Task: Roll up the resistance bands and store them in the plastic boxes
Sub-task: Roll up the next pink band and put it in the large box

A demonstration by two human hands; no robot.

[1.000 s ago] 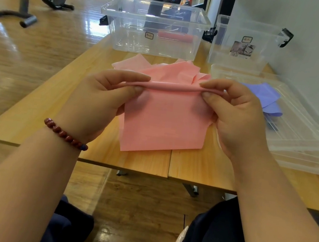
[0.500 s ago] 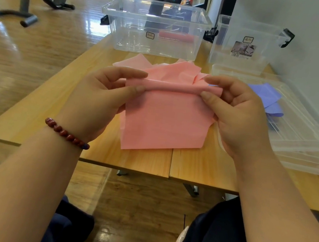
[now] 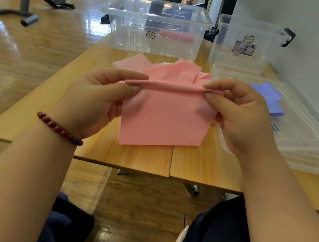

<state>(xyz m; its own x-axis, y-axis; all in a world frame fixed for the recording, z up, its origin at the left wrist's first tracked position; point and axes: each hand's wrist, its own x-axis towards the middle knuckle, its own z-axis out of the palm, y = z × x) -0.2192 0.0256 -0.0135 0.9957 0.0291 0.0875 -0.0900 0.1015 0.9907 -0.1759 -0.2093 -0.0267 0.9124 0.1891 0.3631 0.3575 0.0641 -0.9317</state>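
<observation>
The rolled top edge of the pink resistance band [image 3: 162, 119] is pinched by the left hand [image 3: 97, 102] and right hand [image 3: 241, 117] above the tabletop [image 3: 135, 157].

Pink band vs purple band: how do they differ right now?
Colour: the pink band is salmon pink, the purple band pale lilac.
Hold: the left hand and right hand pinch the pink band's top edge; nothing touches the purple band.
Shape: the pink band's top edge is rolled into a thin tube; the purple band lies loosely folded, unrolled, on a clear lid.
Shared: both are thin sheets, and neither is in a box.
</observation>
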